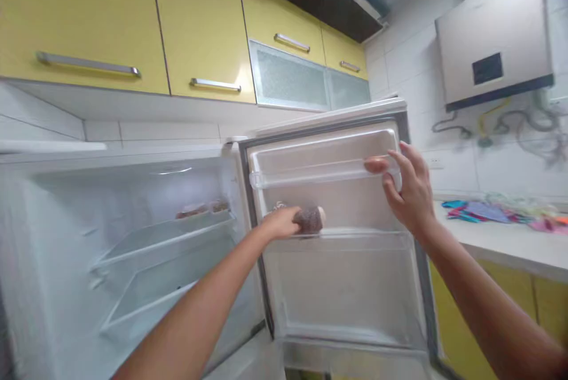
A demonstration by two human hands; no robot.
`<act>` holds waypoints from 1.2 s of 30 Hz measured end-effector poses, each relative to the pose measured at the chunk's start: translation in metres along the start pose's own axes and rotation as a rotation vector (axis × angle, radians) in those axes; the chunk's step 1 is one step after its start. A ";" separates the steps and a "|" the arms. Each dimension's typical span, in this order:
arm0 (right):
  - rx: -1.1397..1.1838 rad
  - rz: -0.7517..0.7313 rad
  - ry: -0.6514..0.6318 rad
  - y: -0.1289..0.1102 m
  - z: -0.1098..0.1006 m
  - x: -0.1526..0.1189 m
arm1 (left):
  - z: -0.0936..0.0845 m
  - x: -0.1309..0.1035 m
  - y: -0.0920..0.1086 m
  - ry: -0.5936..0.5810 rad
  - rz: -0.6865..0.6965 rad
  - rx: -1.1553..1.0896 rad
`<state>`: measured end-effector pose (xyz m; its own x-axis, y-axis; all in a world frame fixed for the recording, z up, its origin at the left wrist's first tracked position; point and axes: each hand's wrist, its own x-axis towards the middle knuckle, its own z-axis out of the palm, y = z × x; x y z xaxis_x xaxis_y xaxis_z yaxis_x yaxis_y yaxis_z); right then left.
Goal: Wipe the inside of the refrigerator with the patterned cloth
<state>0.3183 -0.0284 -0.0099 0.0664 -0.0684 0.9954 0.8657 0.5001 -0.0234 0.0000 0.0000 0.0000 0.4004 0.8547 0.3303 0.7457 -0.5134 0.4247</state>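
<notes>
Both hands are out at the open refrigerator door (348, 291), well apart from each other! Left hand (280, 223) has its fingers closed around a dark, brownish-purple lump (311, 220) with a pale end, just above the edge of the middle door shelf (359, 242). What the lump is, I can't tell; neither can I tell whether it rests on that shelf. It looks rough and solid, so probably middling in weight, not slippery, best taken around its thick middle, just where the palm wraps.

Up by the right hand (412, 187), a reddish-brown, egg-shaped piece (375, 164) shows at the fingertips, level with the upper door shelf (306, 174). Thumb and fingers stand parted around its near end, and whether they pinch it I can't say. If it is an egg, it should be light, smooth and fragile: a soft hold around its broad sides would suit, no squeezing!

Moving outward: left of the left hand are the inside shelves (162, 244), with small packages (193, 211) toward the back. Beyond the right hand, colourful cloths (492, 212) lie on a white counter (528, 244). Above both hands run yellow cabinets (199, 19), and high to the right of the right hand hangs a metallic wall unit (492, 36).
</notes>
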 end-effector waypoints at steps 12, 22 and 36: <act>0.060 0.115 -0.079 0.008 0.016 0.033 | 0.050 0.027 0.086 -0.054 0.111 -0.435; 0.070 0.111 -0.136 0.011 0.012 0.037 | 0.035 -0.025 0.113 0.330 -0.305 -1.544; 0.095 0.117 -0.130 0.008 0.014 0.035 | -0.006 -0.082 0.067 1.003 -0.204 -1.876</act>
<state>0.3211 -0.0146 0.0259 0.0936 0.1039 0.9902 0.8049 0.5774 -0.1367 0.0140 -0.1053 0.0061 -0.4155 0.8993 0.1363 -0.8001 -0.4326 0.4155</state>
